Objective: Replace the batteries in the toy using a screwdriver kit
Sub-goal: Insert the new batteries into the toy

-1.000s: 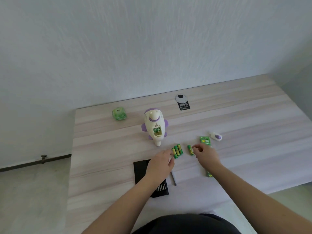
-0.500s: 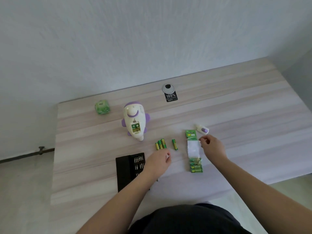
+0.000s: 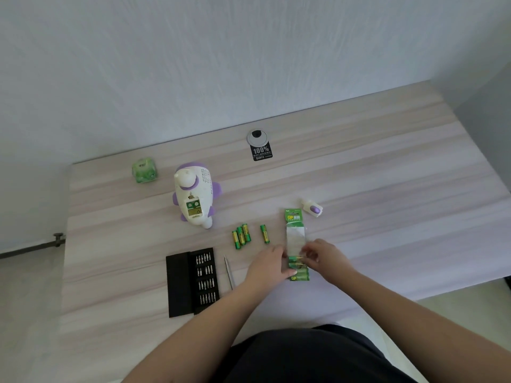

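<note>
A white and purple toy (image 3: 195,194) lies on its back on the table with its battery compartment uncovered. Three green batteries (image 3: 241,235) lie together to its right, and a single battery (image 3: 264,233) lies a little further right. A green battery pack (image 3: 296,239) lies lengthwise on the table. My left hand (image 3: 269,265) holds the pack's lower left side, thumb on it. My right hand (image 3: 325,257) pinches at the batteries in the pack from the right. The small white and purple compartment cover (image 3: 312,208) lies beyond the pack.
An open black screwdriver bit case (image 3: 193,281) lies at the near left, with a thin metal screwdriver (image 3: 229,272) beside it. A green cube (image 3: 144,170) sits at the far left. A round cable grommet with a black label (image 3: 259,143) is at the back edge.
Both hands moved onto the battery pack: the left came over from near the loose batteries, the right dropped down from the pack's upper end. The camera view also shifted.
</note>
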The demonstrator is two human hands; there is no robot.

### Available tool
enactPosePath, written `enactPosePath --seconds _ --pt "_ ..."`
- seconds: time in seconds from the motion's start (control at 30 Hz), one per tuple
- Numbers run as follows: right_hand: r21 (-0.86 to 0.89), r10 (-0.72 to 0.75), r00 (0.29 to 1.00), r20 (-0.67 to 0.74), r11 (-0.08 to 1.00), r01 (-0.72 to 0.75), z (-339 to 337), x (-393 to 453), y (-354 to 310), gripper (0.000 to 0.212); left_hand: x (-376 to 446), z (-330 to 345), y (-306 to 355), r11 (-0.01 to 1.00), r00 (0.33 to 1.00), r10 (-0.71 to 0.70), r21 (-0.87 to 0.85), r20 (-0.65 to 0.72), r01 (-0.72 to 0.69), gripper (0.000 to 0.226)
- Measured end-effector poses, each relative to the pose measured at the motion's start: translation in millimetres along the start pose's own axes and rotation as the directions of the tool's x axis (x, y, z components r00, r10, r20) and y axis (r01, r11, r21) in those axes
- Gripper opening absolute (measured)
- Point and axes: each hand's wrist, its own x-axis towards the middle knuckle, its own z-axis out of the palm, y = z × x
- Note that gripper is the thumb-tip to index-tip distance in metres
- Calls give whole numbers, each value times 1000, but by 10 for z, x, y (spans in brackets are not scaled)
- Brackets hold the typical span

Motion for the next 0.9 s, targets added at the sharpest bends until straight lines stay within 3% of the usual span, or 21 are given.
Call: enactPosePath --seconds 0.3,0.6,0.9 --pt "-346 -113 969 221 920 186 -227 207 -169 19 31 18 -8 998 999 -34 -60 -16 33 47" --pt "-615 -177 945 274 723 313 -152 209 -334 35 86 6 -16 992 998 -66 -103 8 66 46" --pt "-445 -37 991 131 891 92 -65 198 -348 28 104 -6 13 993 997 -74 -89 36 77 48"
